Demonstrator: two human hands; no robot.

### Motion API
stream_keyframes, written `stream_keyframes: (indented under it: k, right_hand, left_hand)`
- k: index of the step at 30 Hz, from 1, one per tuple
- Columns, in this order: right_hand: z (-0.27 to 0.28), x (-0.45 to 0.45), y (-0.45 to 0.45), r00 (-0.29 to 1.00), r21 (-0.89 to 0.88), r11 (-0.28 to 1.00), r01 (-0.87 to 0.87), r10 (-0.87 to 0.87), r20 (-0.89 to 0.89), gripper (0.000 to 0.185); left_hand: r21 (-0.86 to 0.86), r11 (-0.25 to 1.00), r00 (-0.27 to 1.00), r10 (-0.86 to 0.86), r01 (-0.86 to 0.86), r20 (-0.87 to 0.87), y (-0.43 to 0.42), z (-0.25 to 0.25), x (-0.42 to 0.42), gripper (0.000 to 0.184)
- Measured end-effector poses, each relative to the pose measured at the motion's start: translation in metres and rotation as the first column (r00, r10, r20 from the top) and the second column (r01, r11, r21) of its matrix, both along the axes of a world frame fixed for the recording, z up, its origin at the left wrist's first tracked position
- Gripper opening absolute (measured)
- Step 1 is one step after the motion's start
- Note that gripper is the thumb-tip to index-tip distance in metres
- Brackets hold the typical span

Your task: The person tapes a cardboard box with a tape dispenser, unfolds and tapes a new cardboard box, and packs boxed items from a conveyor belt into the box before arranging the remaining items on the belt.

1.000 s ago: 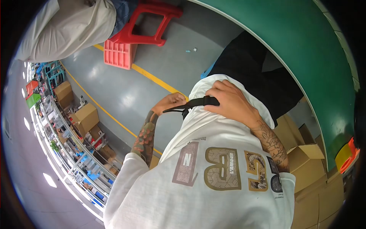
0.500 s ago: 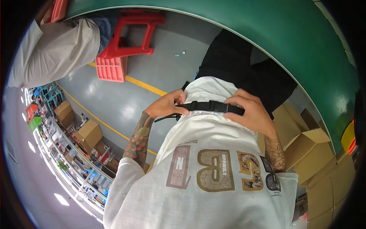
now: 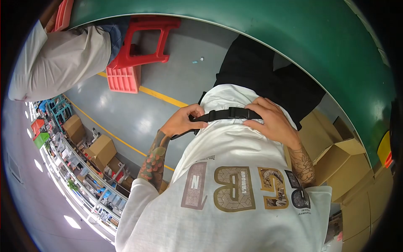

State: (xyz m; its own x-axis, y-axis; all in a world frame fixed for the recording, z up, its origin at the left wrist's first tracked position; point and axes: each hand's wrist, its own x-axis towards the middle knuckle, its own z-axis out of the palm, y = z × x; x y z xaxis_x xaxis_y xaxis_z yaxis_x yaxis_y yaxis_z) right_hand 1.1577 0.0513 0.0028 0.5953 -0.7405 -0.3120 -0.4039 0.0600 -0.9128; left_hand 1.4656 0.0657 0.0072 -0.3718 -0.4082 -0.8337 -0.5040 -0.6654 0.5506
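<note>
A black webbing belt (image 3: 218, 114) runs across my waist over a white T-shirt (image 3: 168, 222). Its plastic side-release buckle (image 3: 238, 113) sits near the middle, with the two halves joined. My left hand (image 3: 183, 121) pinches the belt at the left side between thumb and fingers, and a loose black strap end hangs below that hand. Just right of the buckle, my right hand (image 3: 275, 122) grips the belt, thumb below and fingers above. Black trousers (image 3: 245, 63) show beyond the shirt hem.
A green table (image 3: 294, 25) curves across the top and right. Cardboard boxes (image 3: 344, 168) stand at the right. A red stool (image 3: 163, 40) and pink crate (image 3: 122, 79) are beside another person's sleeve (image 3: 71, 59). Stocked shelves (image 3: 90, 189) line the left.
The right-hand fingers have shifted left along the belt, closer to the buckle. My left hand still pinches the belt, slightly repositioned. The view has tilted slightly.
</note>
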Motion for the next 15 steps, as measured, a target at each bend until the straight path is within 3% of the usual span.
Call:
stream_keyframes:
  k: [3, 7, 11, 14, 15]
  right_hand:
    - [0.0, -0.001, 0.005, 1.0, 0.013, 0.999, 0.029, -0.029, 0.01, 0.042]
    - [0.003, -0.012, 0.005, 0.993, 0.203, 0.974, 0.098, -0.11, 0.049, 0.045]
    - [0.002, -0.039, 0.015, 0.991, 0.24, 0.967, 0.082, -0.104, 0.083, 0.047]
    - [0.001, -0.053, 0.023, 0.986, 0.452, 0.885, 0.11, -0.155, 0.063, 0.045]
    - [0.0, -0.055, 0.028, 0.984, 0.458, 0.88, 0.128, -0.169, 0.05, 0.045]
  left_hand:
    - [-0.014, 1.0, 0.999, -0.011, 0.011, -0.035, 0.006, -0.002, 0.002, 0.026]
    - [-0.018, 1.0, 0.999, -0.014, 0.013, -0.038, 0.003, 0.003, 0.0, 0.028]
    - [-0.056, 0.99, 0.992, -0.128, 0.128, -0.002, -0.018, 0.015, -0.015, 0.029]
    - [-0.389, 0.854, 0.926, -0.377, 0.346, -0.005, -0.043, 0.019, -0.039, 0.037]
    - [-0.386, 0.852, 0.921, -0.39, 0.353, -0.019, -0.051, 0.021, -0.049, 0.037]
